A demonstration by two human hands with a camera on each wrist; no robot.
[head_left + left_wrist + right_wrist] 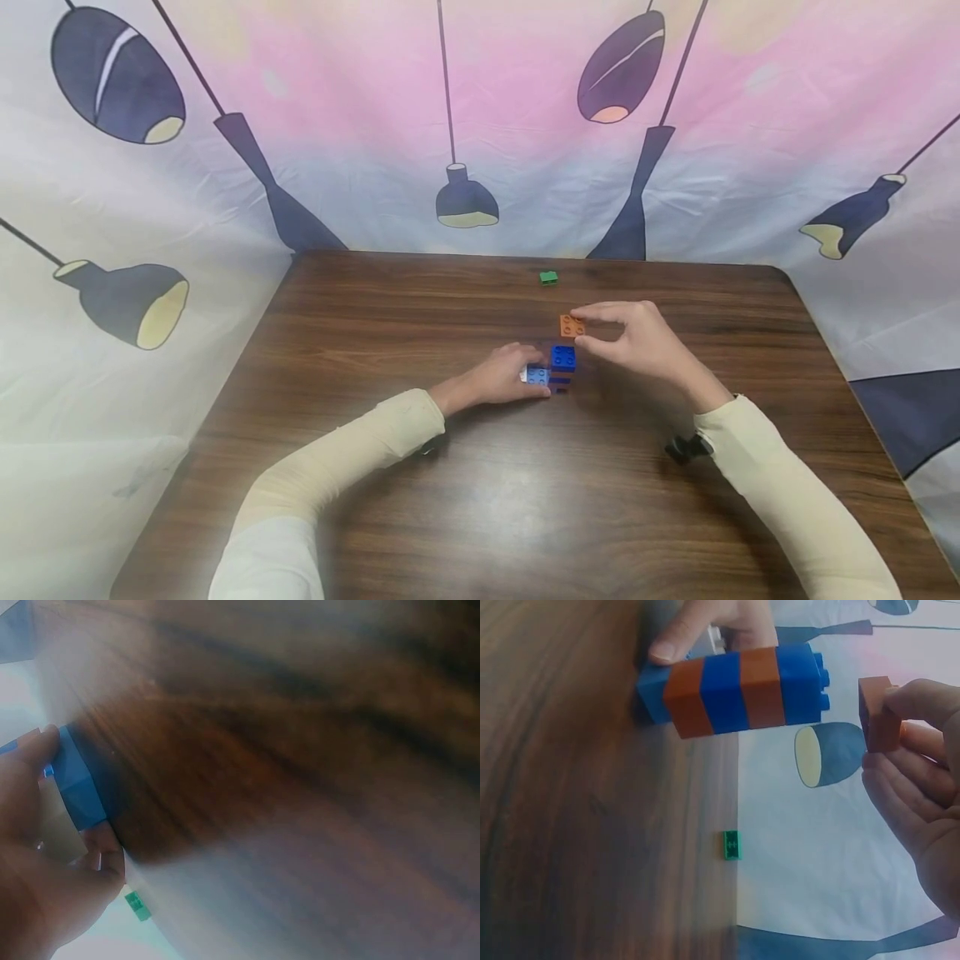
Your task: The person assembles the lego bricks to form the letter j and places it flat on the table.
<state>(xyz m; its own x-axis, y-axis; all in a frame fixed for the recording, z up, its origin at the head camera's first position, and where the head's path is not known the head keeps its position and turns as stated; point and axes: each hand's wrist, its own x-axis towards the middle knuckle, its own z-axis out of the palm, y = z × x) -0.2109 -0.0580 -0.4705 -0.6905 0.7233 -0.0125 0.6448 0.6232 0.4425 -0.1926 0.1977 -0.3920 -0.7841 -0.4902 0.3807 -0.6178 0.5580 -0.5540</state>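
Observation:
An upright stack [724, 694] of alternating orange and blue bricks rises from a light blue brick [536, 376], with a dark blue brick [563, 356] on top, studs up. Near the bottom, my left hand [504, 376] grips the light blue brick between thumb and fingers; a white piece [61, 825] shows inside that grasp. Pinched by its sides in my right hand [636, 337] is an orange brick [880, 718], held apart from the stack just above its top studs.
A small green brick [548, 278] lies near the far edge of the brown wooden table [390, 300]. Behind the table hangs a cloth [360, 108] printed with lamps. A dark object [686, 449] is at the right wrist.

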